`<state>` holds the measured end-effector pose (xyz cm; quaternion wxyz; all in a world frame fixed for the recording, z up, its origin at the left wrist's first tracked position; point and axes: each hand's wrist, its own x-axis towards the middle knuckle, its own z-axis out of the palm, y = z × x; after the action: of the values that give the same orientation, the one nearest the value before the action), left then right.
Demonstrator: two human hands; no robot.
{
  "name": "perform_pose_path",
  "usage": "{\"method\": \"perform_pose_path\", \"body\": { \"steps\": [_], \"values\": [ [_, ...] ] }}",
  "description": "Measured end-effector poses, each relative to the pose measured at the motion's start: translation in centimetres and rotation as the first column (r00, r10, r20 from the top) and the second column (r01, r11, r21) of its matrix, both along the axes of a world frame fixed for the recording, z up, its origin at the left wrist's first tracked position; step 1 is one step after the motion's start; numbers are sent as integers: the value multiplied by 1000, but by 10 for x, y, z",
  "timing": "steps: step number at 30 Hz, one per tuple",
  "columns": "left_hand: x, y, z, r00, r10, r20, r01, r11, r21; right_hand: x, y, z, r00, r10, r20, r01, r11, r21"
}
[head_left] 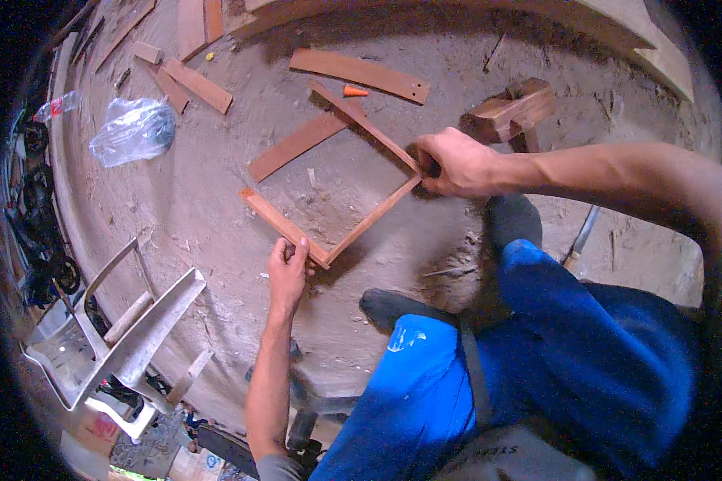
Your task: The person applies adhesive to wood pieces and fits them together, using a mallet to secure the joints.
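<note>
A three-sided wooden frame (375, 218) of thin brown strips is held up over the dirt floor, its open side toward the upper left. My left hand (287, 271) is closed around the frame's left strip near the lower corner, thumb on top. At the right corner, where two strips meet, my right hand (459, 164) grips the frame with bent fingers. Just beyond the frame lies a flat board (301, 146), partly behind its far strip. A longer board (361, 74) with small holes at its right end lies farther off, near a small orange cone-shaped piece (356, 92).
A chunky wooden block (513, 111) rests beyond my right forearm. Beside my right leg lies a bladed tool (582, 238). Several loose boards (199, 85) and a clear plastic bag (134, 131) are at the upper left. A white plastic chair (148, 341) lies tipped at the left.
</note>
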<state>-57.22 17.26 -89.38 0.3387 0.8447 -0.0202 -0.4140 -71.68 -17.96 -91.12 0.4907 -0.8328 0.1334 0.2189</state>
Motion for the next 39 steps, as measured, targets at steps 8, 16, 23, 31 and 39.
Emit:
{"method": "perform_pose_path", "body": {
  "steps": [8, 16, 23, 31, 39],
  "values": [
    [-5, -5, 6, 999, 33, 7, -34, 997, 70, -4, 0, -1, 999, -23, -49, 25, 998, 53],
    [-32, 3, 6, 938, 90, 336, -116, 992, 58, -12, 0, 0, 996, -36, -75, 46, 991, 129],
    [-47, -101, 17, 641, -504, 580, 627, 778, -17, -23, -6, 9, 998, -57, -30, 62, 980, 191],
    [-52, -148, -15, 557, -531, 639, 717, 696, -46, -35, 3, 12, 980, -185, -75, 196, 958, 207],
    [-59, -153, -20, 571, -466, 676, 677, 733, -66, -36, 10, 19, 964, -177, -198, 228, 932, 280]
  ]
}}
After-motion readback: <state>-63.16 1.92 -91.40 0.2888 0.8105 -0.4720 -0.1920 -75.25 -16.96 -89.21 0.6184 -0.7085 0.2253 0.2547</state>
